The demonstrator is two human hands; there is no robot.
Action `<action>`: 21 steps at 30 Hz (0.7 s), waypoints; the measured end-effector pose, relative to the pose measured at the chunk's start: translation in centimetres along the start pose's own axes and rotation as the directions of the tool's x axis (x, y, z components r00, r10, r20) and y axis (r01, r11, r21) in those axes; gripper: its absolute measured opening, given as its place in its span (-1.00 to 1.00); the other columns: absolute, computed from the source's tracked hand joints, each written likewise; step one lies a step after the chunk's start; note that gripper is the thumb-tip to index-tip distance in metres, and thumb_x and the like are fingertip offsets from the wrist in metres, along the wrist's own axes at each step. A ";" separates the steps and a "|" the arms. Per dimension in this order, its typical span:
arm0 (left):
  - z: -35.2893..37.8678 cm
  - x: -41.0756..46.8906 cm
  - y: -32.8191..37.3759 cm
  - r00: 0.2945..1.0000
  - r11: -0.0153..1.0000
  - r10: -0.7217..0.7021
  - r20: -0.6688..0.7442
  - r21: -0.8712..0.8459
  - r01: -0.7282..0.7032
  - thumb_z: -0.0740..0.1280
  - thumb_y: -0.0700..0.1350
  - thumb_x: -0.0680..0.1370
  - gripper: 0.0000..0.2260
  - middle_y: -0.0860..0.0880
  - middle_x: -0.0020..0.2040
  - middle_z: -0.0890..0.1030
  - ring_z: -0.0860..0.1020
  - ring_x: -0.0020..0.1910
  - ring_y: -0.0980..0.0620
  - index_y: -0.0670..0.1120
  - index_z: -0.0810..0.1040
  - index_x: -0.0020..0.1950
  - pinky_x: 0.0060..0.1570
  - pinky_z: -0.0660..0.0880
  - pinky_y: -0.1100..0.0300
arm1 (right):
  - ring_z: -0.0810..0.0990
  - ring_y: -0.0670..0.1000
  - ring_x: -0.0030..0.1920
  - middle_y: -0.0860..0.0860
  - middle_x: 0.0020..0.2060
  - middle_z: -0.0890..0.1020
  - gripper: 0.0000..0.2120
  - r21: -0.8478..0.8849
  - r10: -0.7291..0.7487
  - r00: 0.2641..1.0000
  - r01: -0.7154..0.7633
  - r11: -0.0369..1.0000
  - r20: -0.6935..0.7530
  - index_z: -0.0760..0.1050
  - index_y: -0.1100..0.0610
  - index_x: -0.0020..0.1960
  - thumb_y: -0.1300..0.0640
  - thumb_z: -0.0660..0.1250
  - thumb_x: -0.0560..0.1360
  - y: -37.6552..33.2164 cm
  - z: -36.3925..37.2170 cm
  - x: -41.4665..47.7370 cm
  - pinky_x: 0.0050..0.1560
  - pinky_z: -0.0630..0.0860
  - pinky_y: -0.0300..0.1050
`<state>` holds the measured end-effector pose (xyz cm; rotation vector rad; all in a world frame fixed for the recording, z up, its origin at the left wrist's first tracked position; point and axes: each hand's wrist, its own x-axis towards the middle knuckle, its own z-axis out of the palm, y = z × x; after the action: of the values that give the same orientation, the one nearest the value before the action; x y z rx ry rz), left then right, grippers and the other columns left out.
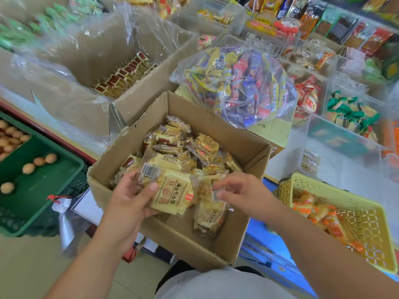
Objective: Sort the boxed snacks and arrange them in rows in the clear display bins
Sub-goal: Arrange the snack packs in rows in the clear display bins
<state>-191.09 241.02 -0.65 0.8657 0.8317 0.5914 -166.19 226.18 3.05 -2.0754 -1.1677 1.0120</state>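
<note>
An open cardboard box (246, 229) in front of me holds several pale yellow wrapped snack packets (183, 145). My left hand (129, 197) grips a stack of these packets (172, 190) over the box's near side. My right hand (239, 193) pinches the edge of another packet (210, 214) just right of that stack. A clear display bin (336, 147) stands on the white counter to the right, with a few packets at its left end.
A yellow plastic basket (367, 223) of orange snacks sits at the right. A clear bag of blue, red and yellow snacks (237, 83) lies behind the box. A large plastic-lined carton (121, 78) is at the back left. A green tray (43, 169) with round cookies is at the left.
</note>
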 end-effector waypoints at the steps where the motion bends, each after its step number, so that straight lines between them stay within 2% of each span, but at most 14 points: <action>1: 0.6 -0.1 -0.1 0.999 0.998 -0.032 0.026 -0.049 0.034 0.53 -0.07 0.42 -0.57 -0.13 0.23 0.68 0.69 0.16 -0.22 0.06 0.60 0.29 -0.10 0.69 -0.11 | 0.68 -0.08 -0.11 -0.08 -0.11 0.68 -0.90 0.176 0.034 0.996 -0.019 0.984 -0.088 0.69 -0.12 0.02 0.04 0.49 0.51 -0.1 -0.8 -0.7 -0.05 0.62 -0.23; 3: 1.9 -0.2 -0.5 0.993 0.987 -0.083 0.082 -0.132 0.093 0.64 0.02 0.37 -0.43 -0.19 0.28 0.65 0.66 0.20 -0.25 0.03 0.56 0.34 -0.07 0.68 -0.13 | 0.70 0.10 -0.19 0.00 -0.20 0.70 -0.88 0.461 0.101 0.975 0.000 0.888 -0.195 0.67 -0.06 -0.03 0.16 0.49 0.51 -0.1 -2.0 -1.9 -0.12 0.67 -0.10; 6: 4.4 -0.2 -1.5 0.982 0.934 -0.147 0.118 -0.310 0.177 0.62 0.03 0.40 -0.34 -0.21 0.36 0.61 0.63 0.27 -0.25 0.03 0.48 0.45 -0.02 0.67 -0.13 | 0.60 0.05 -0.23 -0.07 -0.24 0.56 -0.69 0.610 0.147 0.926 0.103 0.786 -0.346 0.57 -0.08 0.14 0.28 0.46 0.53 0.7 -3.3 -3.0 -0.11 0.69 0.20; 7: 5.4 -0.2 -1.8 0.980 0.910 -0.163 0.116 -0.365 0.195 0.59 0.02 0.43 -0.35 -0.22 0.37 0.59 0.64 0.26 -0.24 0.01 0.46 0.48 -0.03 0.68 -0.10 | 0.58 0.05 -0.22 -0.07 -0.24 0.52 -0.58 0.636 0.168 0.908 0.129 0.760 -0.385 0.52 -0.13 0.24 0.28 0.46 0.53 1.2 -3.8 -3.2 -0.11 0.69 0.21; 9: 7.6 -0.2 -2.5 0.978 0.879 -0.179 0.107 -0.430 0.208 0.49 0.03 0.53 -0.51 -0.22 0.34 0.62 0.69 0.18 -0.19 -0.07 0.55 0.42 -0.14 0.69 0.01 | 0.62 0.00 -0.18 -0.10 -0.23 0.53 -0.40 0.679 0.215 0.880 0.152 0.719 -0.424 0.40 -0.23 0.39 0.24 0.48 0.51 2.4 -4.7 -3.6 -0.13 0.69 0.08; 11: 10.0 -0.4 -3.0 0.975 0.866 -0.204 0.093 -0.447 0.224 0.38 0.04 0.59 -0.62 -0.21 0.28 0.66 0.72 0.09 -0.14 -0.08 0.62 0.36 -0.24 0.68 0.09 | 0.69 -0.03 -0.07 -0.15 -0.07 0.65 -0.33 0.743 0.283 0.874 0.124 0.657 -0.396 0.39 -0.23 0.43 0.17 0.53 0.43 3.7 -5.9 -3.9 -0.16 0.66 -0.04; 13: 12.6 -0.6 -3.5 0.970 0.875 -0.232 0.066 -0.422 0.238 0.34 0.07 0.59 -0.66 -0.18 0.24 0.69 0.73 0.05 -0.11 -0.05 0.68 0.28 -0.28 0.67 0.12 | 0.69 0.04 -0.01 0.01 0.12 0.68 -0.44 0.778 0.279 0.898 0.103 0.620 -0.341 0.52 -0.12 0.36 0.14 0.49 0.38 4.9 -7.2 -4.2 -0.18 0.63 -0.08; 15: 15.1 -0.7 -4.3 0.966 0.889 -0.257 0.033 -0.383 0.250 0.31 0.11 0.59 -0.70 -0.16 0.20 0.71 0.74 0.04 -0.10 0.00 0.74 0.15 -0.25 0.68 0.11 | 0.71 0.12 -0.01 0.14 0.09 0.70 -0.63 0.814 0.223 0.934 0.107 0.572 -0.279 0.64 -0.03 0.20 0.16 0.43 0.41 6.1 -8.7 -4.7 -0.18 0.63 -0.11; 17: 17.6 -0.8 -5.2 0.961 0.904 -0.278 -0.010 -0.340 0.258 0.28 0.11 0.61 -0.70 -0.15 0.18 0.72 0.74 0.04 -0.10 0.01 0.76 0.09 -0.24 0.68 0.08 | 0.72 0.16 0.03 0.15 0.09 0.71 -0.72 0.875 0.205 0.956 0.091 0.475 -0.211 0.67 0.03 0.13 0.16 0.41 0.42 7.7 -10.2 -5.3 -0.19 0.63 -0.12; 19: 20.1 -1.0 -6.4 0.952 0.918 -0.300 -0.065 -0.289 0.269 0.29 0.10 0.62 -0.69 -0.16 0.17 0.72 0.74 0.02 -0.12 -0.03 0.75 0.12 -0.28 0.68 0.07 | 0.70 0.17 0.06 0.16 0.11 0.70 -0.75 0.891 0.196 0.966 0.063 0.451 -0.168 0.67 0.06 0.11 0.14 0.40 0.44 9.8 -11.6 -6.0 -0.19 0.62 -0.11; 21: 22.6 -1.2 -7.5 0.947 0.938 -0.301 -0.112 -0.214 0.273 0.31 0.10 0.58 -0.66 -0.18 0.15 0.72 0.74 0.02 -0.16 -0.08 0.66 0.23 -0.29 0.68 0.02 | 0.69 0.20 0.06 0.11 0.11 0.70 -0.78 0.872 0.174 0.969 0.069 0.485 -0.173 0.65 0.02 0.10 0.13 0.39 0.46 12.0 -12.7 -6.6 -0.14 0.65 0.00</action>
<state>-172.18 226.72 2.07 0.5122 0.9926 0.4710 -152.53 213.53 3.56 -1.3062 -0.2789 1.0318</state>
